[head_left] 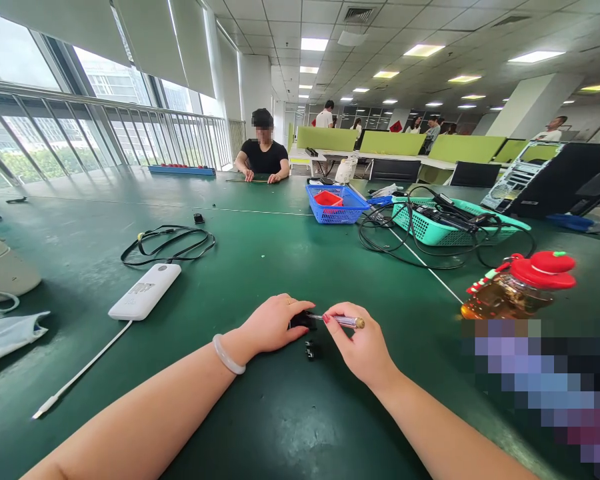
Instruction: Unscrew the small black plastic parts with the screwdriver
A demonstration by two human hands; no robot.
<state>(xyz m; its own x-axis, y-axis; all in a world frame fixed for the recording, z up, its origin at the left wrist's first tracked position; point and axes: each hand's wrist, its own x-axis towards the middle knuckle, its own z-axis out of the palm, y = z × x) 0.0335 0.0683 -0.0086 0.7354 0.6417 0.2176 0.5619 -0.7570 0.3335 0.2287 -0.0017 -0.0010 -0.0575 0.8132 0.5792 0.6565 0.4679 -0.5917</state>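
My left hand (276, 323), with a pale bangle on the wrist, is closed round a small black part (301, 320) and holds it on the green table. In my right hand (363, 343) is a slim screwdriver (344, 321), pinched between thumb and fingers. Its shaft points left, and the tip meets the black part; the exact contact spot is too small to make out. Another small black piece (310, 350) lies on the table just below, between my hands.
A white power bank (145, 291) and a looped black cable (167, 245) lie at left. Blue (336, 212) and teal (430, 230) baskets stand at back right, near a red-lidded bottle (523, 287). A person (263, 153) sits across the green table (260, 233).
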